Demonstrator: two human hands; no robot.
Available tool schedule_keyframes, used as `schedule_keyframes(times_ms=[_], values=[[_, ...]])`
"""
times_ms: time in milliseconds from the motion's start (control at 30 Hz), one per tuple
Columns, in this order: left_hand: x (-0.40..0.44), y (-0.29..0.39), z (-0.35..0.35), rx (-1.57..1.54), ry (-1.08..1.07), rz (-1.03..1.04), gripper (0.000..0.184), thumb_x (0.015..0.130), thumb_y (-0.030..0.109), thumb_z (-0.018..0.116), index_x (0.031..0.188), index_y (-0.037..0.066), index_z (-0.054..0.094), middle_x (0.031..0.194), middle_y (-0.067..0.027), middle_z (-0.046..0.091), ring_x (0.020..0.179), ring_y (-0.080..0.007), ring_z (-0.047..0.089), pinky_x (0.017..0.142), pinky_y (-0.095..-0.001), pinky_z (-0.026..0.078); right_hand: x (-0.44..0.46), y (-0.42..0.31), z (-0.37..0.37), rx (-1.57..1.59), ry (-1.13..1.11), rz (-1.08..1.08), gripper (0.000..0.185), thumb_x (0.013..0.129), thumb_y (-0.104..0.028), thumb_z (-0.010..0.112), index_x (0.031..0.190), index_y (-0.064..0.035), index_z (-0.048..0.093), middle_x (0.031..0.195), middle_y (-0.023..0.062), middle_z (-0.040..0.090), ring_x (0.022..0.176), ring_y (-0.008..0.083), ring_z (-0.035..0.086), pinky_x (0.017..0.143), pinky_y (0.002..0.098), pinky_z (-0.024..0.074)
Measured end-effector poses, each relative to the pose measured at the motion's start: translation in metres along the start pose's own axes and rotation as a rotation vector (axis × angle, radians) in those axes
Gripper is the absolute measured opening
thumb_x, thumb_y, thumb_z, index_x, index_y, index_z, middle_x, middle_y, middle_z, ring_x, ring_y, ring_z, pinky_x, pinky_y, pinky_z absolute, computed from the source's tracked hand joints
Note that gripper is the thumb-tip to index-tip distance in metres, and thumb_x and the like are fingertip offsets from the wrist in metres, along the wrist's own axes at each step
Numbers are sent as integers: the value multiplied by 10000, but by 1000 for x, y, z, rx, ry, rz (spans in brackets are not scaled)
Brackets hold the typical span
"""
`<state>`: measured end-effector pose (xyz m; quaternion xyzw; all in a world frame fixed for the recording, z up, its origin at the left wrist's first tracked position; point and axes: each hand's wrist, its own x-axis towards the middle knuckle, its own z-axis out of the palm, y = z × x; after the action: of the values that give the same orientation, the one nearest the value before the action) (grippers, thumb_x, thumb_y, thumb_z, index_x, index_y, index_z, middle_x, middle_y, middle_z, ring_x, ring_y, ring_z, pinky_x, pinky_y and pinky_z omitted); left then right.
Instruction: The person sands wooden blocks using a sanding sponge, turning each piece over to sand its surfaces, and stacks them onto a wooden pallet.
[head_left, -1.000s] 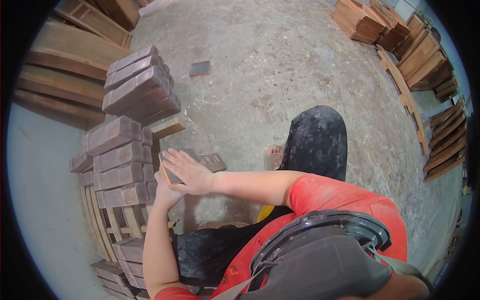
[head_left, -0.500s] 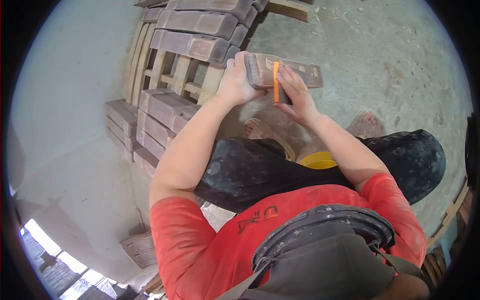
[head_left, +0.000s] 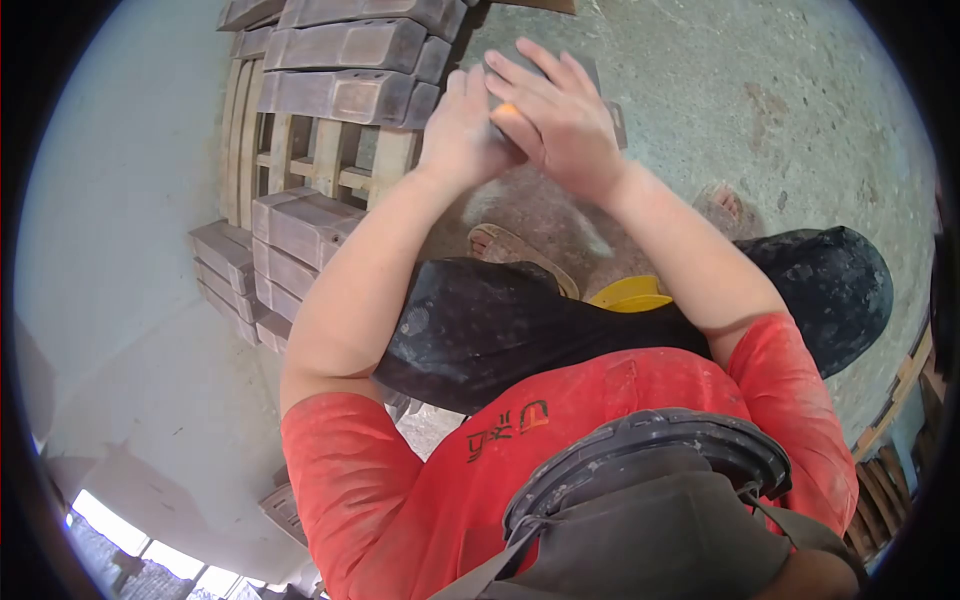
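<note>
My left hand is at the near end of a long brown block, which is mostly hidden behind my hands. The left fingers wrap around that end. Over the block lies my right hand, fingers stretched out and slightly apart. Beneath its palm and thumb a bit of an orange-edged sanding block peeks out. The right fingertips reach the left hand's fingers, and I cannot tell whether they touch.
Similar brown blocks are stacked on a wooden pallet at upper left. More blocks are piled nearer me beside the wall. A yellow object sits between my legs, above the concrete floor.
My right hand has slid leftward and up with the sanding block toward the block's left end, now covering most of it. Both hands and the brown block have shifted slightly up and left in view.
</note>
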<state>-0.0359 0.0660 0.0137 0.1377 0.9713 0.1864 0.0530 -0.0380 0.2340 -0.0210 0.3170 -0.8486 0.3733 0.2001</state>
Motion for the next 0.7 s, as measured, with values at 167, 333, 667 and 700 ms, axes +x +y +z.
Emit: schedule_keyframes(times_ms=[167,333,667,700], values=[[23,2,-6,-112,8,-71,685,730,256,735,1307,105,398,1245,-174,496,1119,-377,559,890,-449,491,-27,-18,-28,-20,-58,-1,479,839,-388,676,1238,-135,593,1397,15,517,1333,290,420,1059,559,345],[28,2,5,-137,88,134,660,739,257,722,1300,104,409,1219,-188,506,1087,-395,571,890,-444,490,-11,7,-31,-58,-75,-32,638,768,-448,731,1303,-153,548,1440,36,470,1364,315,380,1075,556,339],[3,-13,-5,10,-53,-44,993,526,256,911,1311,72,331,1226,-223,468,1132,-409,508,949,-440,462,-100,36,23,229,-138,254,789,766,-181,759,1454,-83,385,1503,142,380,1407,367,307,1132,471,282],[1,-20,-3,-6,-46,-85,1037,498,274,928,1310,58,321,1224,-229,463,1137,-412,495,959,-444,455,-93,31,25,236,-120,255,789,766,-181,759,1454,-83,385,1503,142,380,1407,367,307,1132,471,282]])
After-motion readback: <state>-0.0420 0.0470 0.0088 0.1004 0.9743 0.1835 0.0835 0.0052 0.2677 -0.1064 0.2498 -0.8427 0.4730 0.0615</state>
